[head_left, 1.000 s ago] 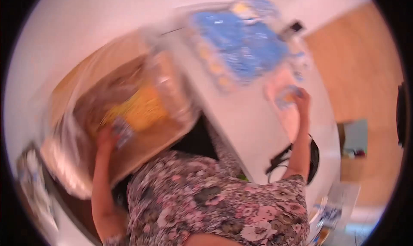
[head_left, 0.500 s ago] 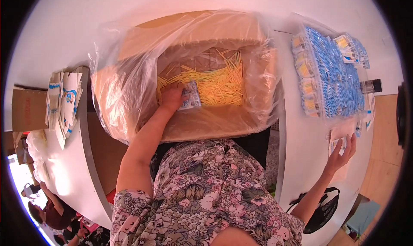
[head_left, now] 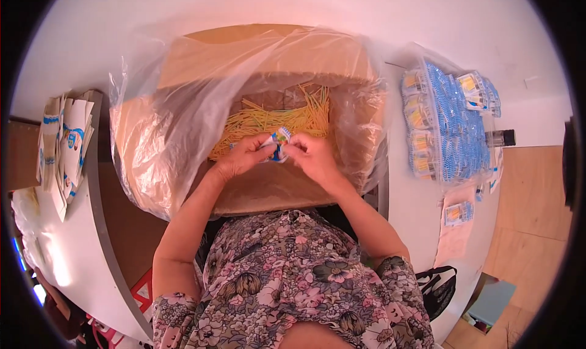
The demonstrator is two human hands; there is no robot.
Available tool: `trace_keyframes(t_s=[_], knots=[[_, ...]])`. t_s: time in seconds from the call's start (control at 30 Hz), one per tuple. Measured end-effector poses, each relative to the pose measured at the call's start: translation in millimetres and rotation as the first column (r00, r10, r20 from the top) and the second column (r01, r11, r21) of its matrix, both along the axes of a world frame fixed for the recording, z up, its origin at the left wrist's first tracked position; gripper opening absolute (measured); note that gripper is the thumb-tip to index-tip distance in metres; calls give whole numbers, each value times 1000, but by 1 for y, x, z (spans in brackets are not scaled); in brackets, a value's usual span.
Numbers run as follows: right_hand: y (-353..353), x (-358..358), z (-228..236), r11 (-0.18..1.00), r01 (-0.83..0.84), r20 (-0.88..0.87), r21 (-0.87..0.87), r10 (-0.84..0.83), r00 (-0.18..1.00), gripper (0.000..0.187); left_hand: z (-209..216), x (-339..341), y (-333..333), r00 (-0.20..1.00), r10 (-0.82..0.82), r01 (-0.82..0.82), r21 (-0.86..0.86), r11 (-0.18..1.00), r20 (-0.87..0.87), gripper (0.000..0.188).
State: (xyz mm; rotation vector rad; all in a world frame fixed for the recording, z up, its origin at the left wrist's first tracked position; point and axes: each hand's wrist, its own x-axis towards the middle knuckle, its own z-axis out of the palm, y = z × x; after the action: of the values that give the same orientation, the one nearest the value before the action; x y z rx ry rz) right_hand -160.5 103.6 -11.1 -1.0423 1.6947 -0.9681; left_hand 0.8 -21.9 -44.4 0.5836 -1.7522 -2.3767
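Over the open carton, both hands meet at a small printed plastic packet (head_left: 279, 138), coloured white and blue. My left hand (head_left: 241, 156) is closed round its left side, the thumb lying across the front. At its right edge, my right hand (head_left: 312, 156) pinches with thumb and fingertips. Below them, a loose heap of thin yellow-orange sticks (head_left: 256, 120) lies in the cardboard carton (head_left: 268, 193). A clear plastic liner (head_left: 155, 153) drapes over the carton's sides. The packet's contents are too small to make out.
To the right stands a clear tray (head_left: 430, 166) packed with blue-edged packets (head_left: 455, 129). Near it are a small dark-capped bottle (head_left: 499, 138), a single packet (head_left: 459, 213) on pink paper (head_left: 453, 242), and a black bag (head_left: 436, 294). Printed paper bags (head_left: 64, 147) stand at left.
My left hand has lifted the packet from the sticks toward me. From the right-hand table, my right hand has come over to the packet, leaving another packet on the pink paper.
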Motion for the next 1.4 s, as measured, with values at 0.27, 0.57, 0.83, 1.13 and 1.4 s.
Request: trace_keyframes(t_s=[0.27,0.57,0.83,1.13,1.4], knots=[[-26,2,5,978,169,248,124,-196,949,17,-8,1,-11,997,64,-64,-19,998,41,23],[-30,6,-13,983,132,-31,-124,-137,990,13,5,0,-12,975,208,-197,-126,972,83,18],[-32,-5,-18,987,132,-45,-90,-136,990,8,0,0,-14,990,124,-126,28,992,68,19],[-44,-72,-57,877,121,-822,466,378,427,14,-5,2,-26,848,529,-487,-329,809,46,20],[-66,-80,-89,865,130,-856,486,439,274,15,3,7,-28,804,582,-527,-306,793,124,34]])
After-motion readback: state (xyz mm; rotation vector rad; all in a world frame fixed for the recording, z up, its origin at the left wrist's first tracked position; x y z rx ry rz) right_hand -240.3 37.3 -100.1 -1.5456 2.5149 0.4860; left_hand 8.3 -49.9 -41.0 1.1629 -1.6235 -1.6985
